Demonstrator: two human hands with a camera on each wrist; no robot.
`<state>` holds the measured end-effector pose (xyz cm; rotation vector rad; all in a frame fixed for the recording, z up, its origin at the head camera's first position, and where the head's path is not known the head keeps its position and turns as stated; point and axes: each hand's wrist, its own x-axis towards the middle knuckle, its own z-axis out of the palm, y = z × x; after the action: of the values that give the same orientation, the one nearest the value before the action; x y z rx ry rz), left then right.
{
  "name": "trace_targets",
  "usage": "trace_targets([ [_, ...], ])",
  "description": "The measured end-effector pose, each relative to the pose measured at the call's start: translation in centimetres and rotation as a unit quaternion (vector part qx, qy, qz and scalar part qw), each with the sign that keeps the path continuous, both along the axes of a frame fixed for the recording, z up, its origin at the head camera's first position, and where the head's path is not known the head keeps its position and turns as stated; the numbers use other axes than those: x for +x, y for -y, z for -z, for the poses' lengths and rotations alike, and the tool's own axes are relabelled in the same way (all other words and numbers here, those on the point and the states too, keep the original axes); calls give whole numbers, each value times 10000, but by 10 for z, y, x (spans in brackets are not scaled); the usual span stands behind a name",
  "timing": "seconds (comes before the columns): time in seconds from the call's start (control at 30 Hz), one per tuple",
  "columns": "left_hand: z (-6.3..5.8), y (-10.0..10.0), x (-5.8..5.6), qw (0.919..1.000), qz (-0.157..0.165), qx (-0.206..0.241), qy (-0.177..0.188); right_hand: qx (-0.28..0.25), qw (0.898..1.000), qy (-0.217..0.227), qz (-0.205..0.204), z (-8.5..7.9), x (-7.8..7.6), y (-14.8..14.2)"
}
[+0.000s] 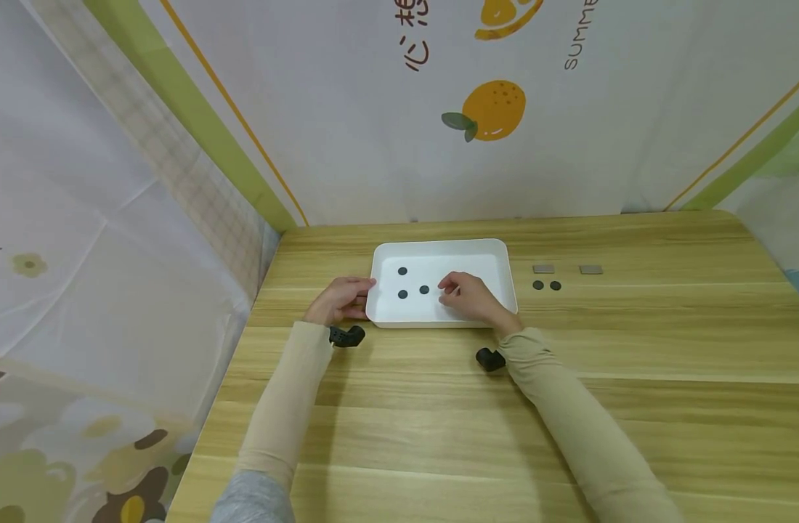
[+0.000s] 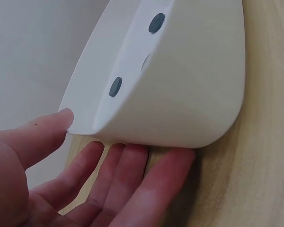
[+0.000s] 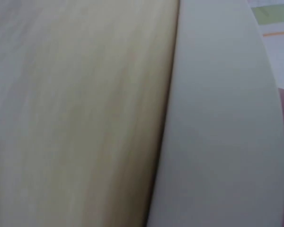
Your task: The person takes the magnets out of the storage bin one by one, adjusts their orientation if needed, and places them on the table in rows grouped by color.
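Note:
A shallow white tray (image 1: 445,318) lies on the wooden table, with three dark round discs visible inside. One disc (image 1: 402,271) is at the upper left, another (image 1: 402,294) below it, and a third disc (image 1: 424,290) nearer the middle. At the tray's left end my left hand (image 1: 344,298) holds it, thumb (image 2: 52,125) at the rim and fingers against the outer wall. Over the tray's right half hovers my right hand (image 1: 470,296), fingers loosely bent just right of the third disc, thumb and index finger apart. Nothing shows between them. The right wrist view shows mainly the tray's outer wall (image 3: 217,118).
Right of the tray lie two more dark discs (image 1: 546,285) and two small grey rectangular plates, one nearer (image 1: 543,269) and one farther right (image 1: 591,269). Behind the table's back edge hangs a fruit-printed curtain (image 1: 373,145). A black camera mount sits at each wrist.

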<state>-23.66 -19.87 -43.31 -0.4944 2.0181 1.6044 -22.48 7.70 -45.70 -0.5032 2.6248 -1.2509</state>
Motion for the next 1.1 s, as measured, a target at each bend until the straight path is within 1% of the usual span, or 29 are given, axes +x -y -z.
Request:
trace_targets([
  [0.17,2,1,-2,10000,-1,-1,-12,270,9993,-180,-209,4,-6,12],
  [0.33,4,2,-3,10000,-23,-2,3,761,9957,-388,-367,5,-10,21],
  [0.5,4,1,-3,10000,-43,3,-23,1268,9905,-322,-429,3,-11,26],
  [0.6,4,1,-2,10000,-32,-27,-44,1463,9879,-260,-455,2,-11,28],
  [0.83,4,0,-2,10000,-45,-72,-48,1561,9865,-37,-488,0,-11,31],
  [1.1,3,0,-1,10000,-83,-12,-50,1563,9864,-207,-456,1,-10,28],
])
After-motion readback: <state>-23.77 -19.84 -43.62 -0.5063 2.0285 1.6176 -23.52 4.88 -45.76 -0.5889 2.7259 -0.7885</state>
